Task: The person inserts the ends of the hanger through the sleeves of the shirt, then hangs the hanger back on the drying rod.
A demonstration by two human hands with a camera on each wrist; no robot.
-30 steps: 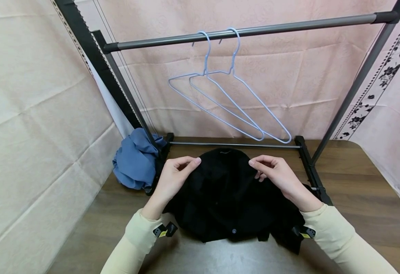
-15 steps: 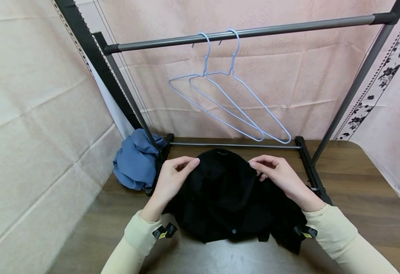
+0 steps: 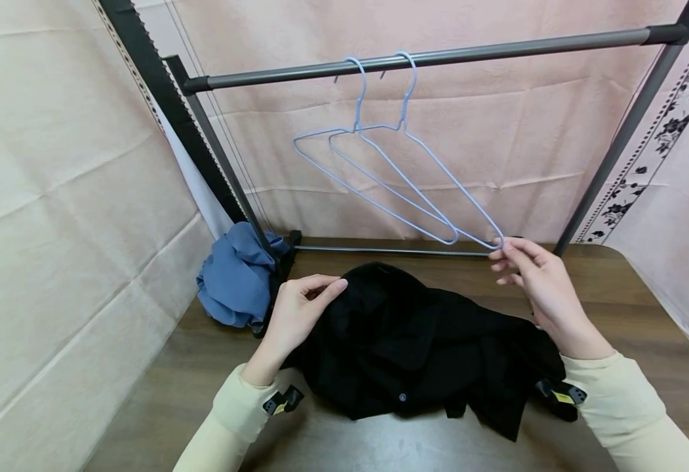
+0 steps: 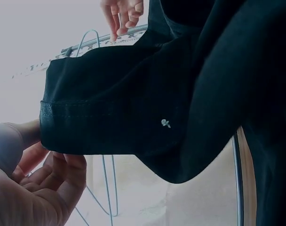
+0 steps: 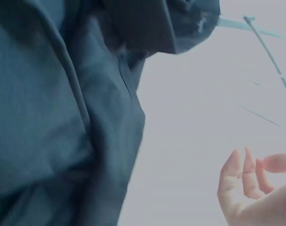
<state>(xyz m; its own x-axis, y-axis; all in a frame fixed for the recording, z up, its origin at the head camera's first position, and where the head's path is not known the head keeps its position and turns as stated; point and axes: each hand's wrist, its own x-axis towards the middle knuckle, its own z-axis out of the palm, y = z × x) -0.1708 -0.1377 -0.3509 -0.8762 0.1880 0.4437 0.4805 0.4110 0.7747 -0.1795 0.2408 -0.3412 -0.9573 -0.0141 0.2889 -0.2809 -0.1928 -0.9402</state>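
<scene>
Left hand pinches the black garment; right hand, half-curled, is seemingly fetching a blue hanger — hold unclear, firm pinch needed.

Dark cloth fills the left side, from the top to the bottom. It looks grey-blue here and has long, bumpy folds. A piece of it sticks out at the top, with a small pale mark near its end. In the bottom right corner is the right hand, partly cut off. Its fingers point up, the thumb comes close to them, and bare space lies between hand and cloth. Thin bluish lines show at the top right. The pale background is very bright.
</scene>
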